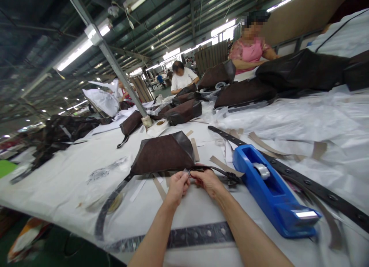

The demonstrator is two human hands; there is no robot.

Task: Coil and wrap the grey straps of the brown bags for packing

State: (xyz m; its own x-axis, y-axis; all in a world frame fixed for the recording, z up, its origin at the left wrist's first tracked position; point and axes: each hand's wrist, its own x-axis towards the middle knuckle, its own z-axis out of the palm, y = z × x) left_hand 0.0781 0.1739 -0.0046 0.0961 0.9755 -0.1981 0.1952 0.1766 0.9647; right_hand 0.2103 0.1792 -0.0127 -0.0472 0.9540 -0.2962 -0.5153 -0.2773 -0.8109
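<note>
A dark brown bag (164, 155) with black leather-like corners lies on the white-covered table in front of me. At its lower right edge, my left hand (178, 186) pinches something small and greyish that I cannot make out. Close beside it, my right hand (210, 181) has its fingers closed at the bag's thin black strap (215, 168), which runs right to a dark buckle (233, 178). From the bag's left corner a wide, plastic-wrapped strap with holes (108, 205) curves down and passes behind my forearms.
A blue tape dispenser (268, 194) stands to the right, by a long black strap with eyelets (307, 182). Brown and white strips (158, 188) lie around the bag. More bags (184, 112), a metal post (115, 63) and co-workers (183, 78) are farther back.
</note>
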